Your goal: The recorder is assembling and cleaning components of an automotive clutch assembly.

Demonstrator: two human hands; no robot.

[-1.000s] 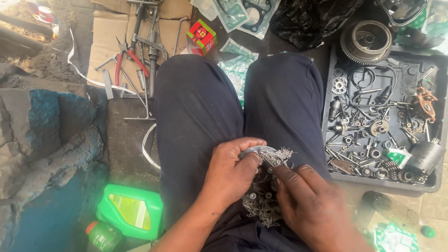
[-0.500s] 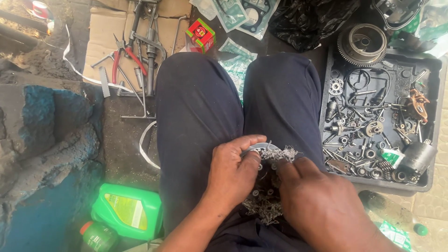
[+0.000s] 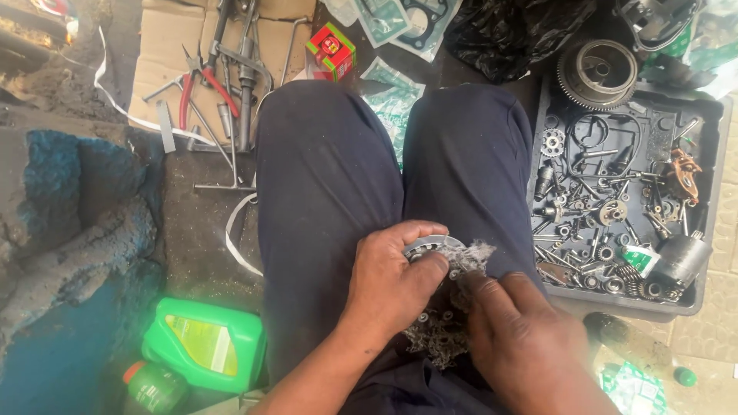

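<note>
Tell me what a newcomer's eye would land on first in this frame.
Probably the two hands in the lap, bottom centre: the left hand grips a round metal part while the right hand works grey waste cloth against it. Next, the dark tray on the right, crowded with small metal parts, with a large toothed gear at its top edge. A bright green oil jug lies bottom left.

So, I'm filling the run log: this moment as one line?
left hand: holds round metal part | right hand: on grey rag | parts tray: beside right knee
</note>
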